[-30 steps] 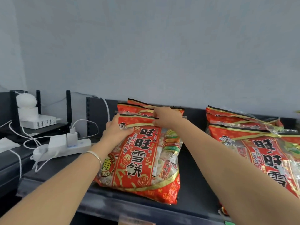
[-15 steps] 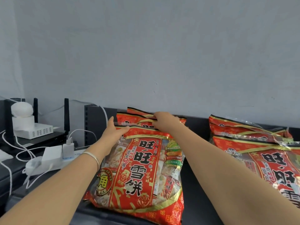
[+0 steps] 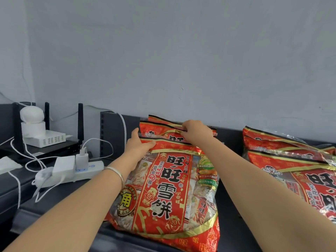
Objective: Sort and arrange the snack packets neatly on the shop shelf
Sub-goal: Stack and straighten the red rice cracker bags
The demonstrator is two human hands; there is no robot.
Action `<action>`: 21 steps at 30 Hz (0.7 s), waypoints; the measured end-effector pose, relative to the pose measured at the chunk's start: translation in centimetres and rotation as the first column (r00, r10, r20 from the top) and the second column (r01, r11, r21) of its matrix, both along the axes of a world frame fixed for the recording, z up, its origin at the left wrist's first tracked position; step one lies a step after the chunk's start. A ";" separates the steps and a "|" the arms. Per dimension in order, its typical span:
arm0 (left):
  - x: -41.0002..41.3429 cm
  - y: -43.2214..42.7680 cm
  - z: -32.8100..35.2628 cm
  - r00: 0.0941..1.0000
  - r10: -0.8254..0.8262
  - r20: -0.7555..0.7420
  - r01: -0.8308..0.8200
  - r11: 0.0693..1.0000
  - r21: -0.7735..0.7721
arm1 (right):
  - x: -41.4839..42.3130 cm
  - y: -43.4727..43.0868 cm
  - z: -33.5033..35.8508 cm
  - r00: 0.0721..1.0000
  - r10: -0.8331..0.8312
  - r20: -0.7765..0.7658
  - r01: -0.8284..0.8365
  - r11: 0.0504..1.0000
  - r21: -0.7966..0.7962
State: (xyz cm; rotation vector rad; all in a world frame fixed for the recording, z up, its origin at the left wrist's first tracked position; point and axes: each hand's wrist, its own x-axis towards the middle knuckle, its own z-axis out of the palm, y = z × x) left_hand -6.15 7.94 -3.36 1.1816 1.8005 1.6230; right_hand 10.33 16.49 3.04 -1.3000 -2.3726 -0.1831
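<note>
**Head view: top edges of 3 standing packets under both hands.** The front packet (image 3: 172, 193) stands on the dark shelf (image 3: 232, 138) and leans back toward the wall (image 3: 181, 60). Its long axis runs from the shelf's front edge up and away from the person, and its top seam runs left to right. A second packet (image 3: 160, 130) stands directly behind it, with a third packet (image 3: 163, 119) nearest the wall. All 3 face forward.

The left hand (image 3: 137, 145) grips the front packet's upper left corner. The thumb lies across the seam, and the other fingers are hidden behind the bag. The right hand (image 3: 197, 132) reaches further back, its fingers curled over the second packet's top seam and pinching it.

The seams lie directly under both hands, so the coming adjustment probably depends on levelling these edges. The right hand is nearer the rear bags and the left hand nearer the front one.

A separate stack of packets (image 3: 291, 160) lies well apart to the right. A power strip (image 3: 85, 170) sits to the left.
</note>
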 end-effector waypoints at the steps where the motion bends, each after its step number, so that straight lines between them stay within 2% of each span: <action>1: 0.0 0.0 0.3 1.000 0.010 -0.006 -0.010 1.000 0.016 | 0.0 0.0 0.2 0.999 0.019 -0.032 -0.020 1.000 -0.009; 3: -0.2 0.2 1.1 0.995 0.042 -0.086 -0.037 0.998 0.055 | -0.3 0.3 0.6 0.991 0.041 -0.128 -0.038 0.999 0.026; 5: -0.4 0.8 2.0 0.967 0.095 -0.237 -0.081 0.994 0.066 | -0.7 1.1 1.0 0.983 0.024 -0.182 -0.011 0.997 0.071; 8: -0.6 1.6 2.8 0.902 0.116 -0.416 -0.122 0.992 0.013 | -1.4 2.1 1.2 0.992 -0.036 -0.119 0.041 0.998 0.044; 14: -1.0 3.4 2.7 0.908 0.051 -0.416 -0.063 0.998 -0.015 | -2.2 4.0 0.9 0.992 -0.126 0.012 0.126 0.992 -0.015; 21: -0.4 3.9 2.5 0.896 0.048 -0.441 -0.064 0.998 -0.021 | -2.1 4.2 0.5 0.991 -0.134 -0.023 0.136 0.988 0.071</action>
